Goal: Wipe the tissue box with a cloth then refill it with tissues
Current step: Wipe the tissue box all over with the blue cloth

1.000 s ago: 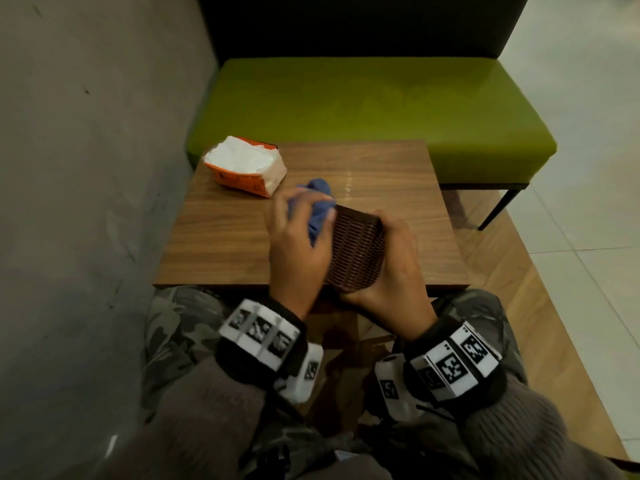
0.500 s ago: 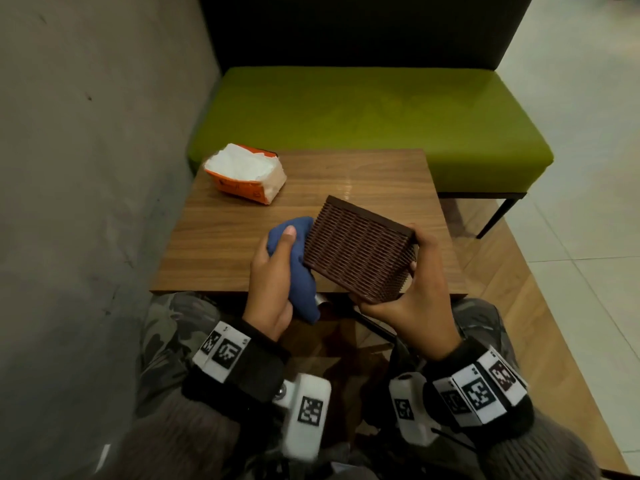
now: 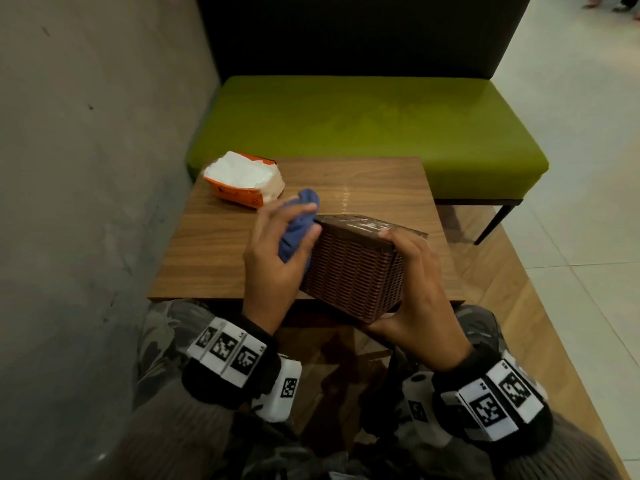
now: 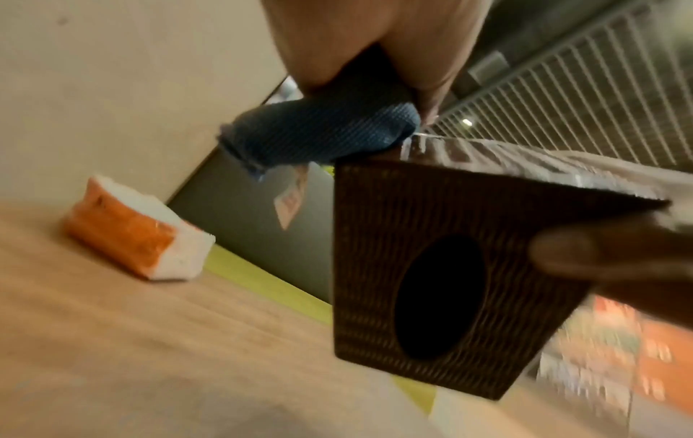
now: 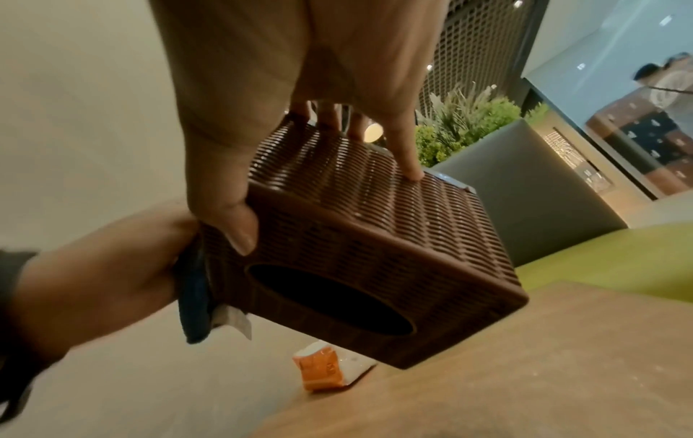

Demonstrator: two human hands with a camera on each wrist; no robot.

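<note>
Cloth (image 3: 298,230) back atop box (image 3: 349,268) (tilted)

looks like a seating corner in a mall or cafe lobby, though hard to tell which. small wooden table (image 3: 363,181) against a bare grey wall (image 3: 86,168), facing a green cushioned bench (image 3: 363,133) with a dark backrest. pale tiled floor (image 3: 571,168) beside wood flooring. behind: perforated metal screen (image 5: 476,44), planter greenery (image 5: 469,124), glass shopfront (image 5: 637,118) with passers-by.
</note>
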